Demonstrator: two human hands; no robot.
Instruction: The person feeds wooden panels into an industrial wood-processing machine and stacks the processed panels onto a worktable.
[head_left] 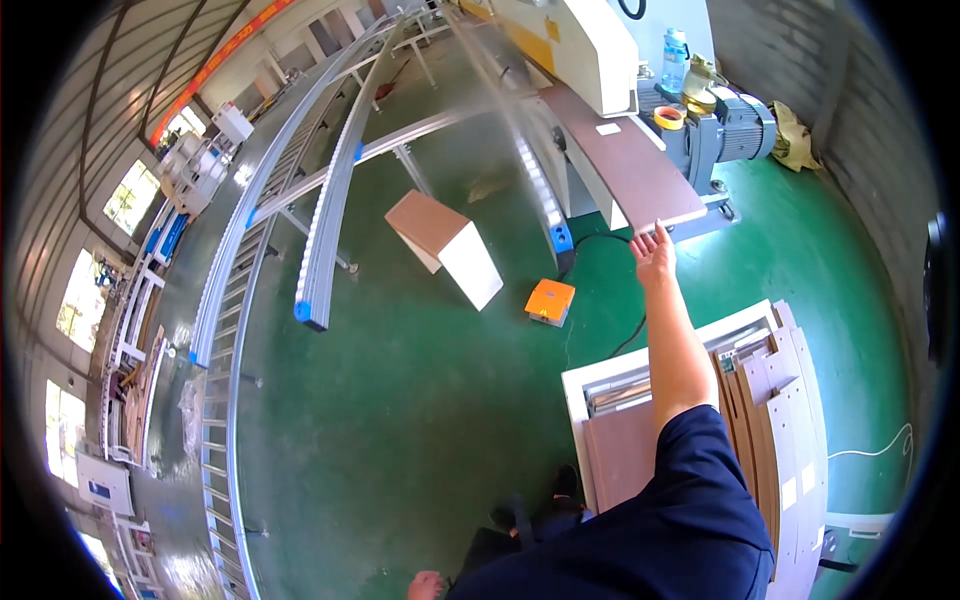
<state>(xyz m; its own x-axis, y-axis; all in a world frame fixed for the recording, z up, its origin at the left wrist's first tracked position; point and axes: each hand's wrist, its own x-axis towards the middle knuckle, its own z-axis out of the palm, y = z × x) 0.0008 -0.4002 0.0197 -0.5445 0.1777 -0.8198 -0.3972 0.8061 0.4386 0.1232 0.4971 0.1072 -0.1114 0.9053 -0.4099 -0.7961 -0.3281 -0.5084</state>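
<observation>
A long brown board (640, 160) with a pale edge lies along the side of the white machine, its near end jutting toward me. My right hand (655, 258) is stretched out at that near end, palm up, fingertips at the board's edge; the fingers look extended rather than wrapped round it. Only part of my left hand (425, 586) shows at the bottom edge, low beside my body, and its fingers are not clear. Under my right arm stands a stack of brown panels (625, 450) by a white frame (580, 400).
Roller conveyor rails (335, 220) run away on the left. On the green floor are a brown-and-white angled panel piece (435, 225) and an orange foot-pedal-like box (550, 300) with a black cable. A motor (740, 125), bottles and a tape roll (668, 118) stand beyond the board.
</observation>
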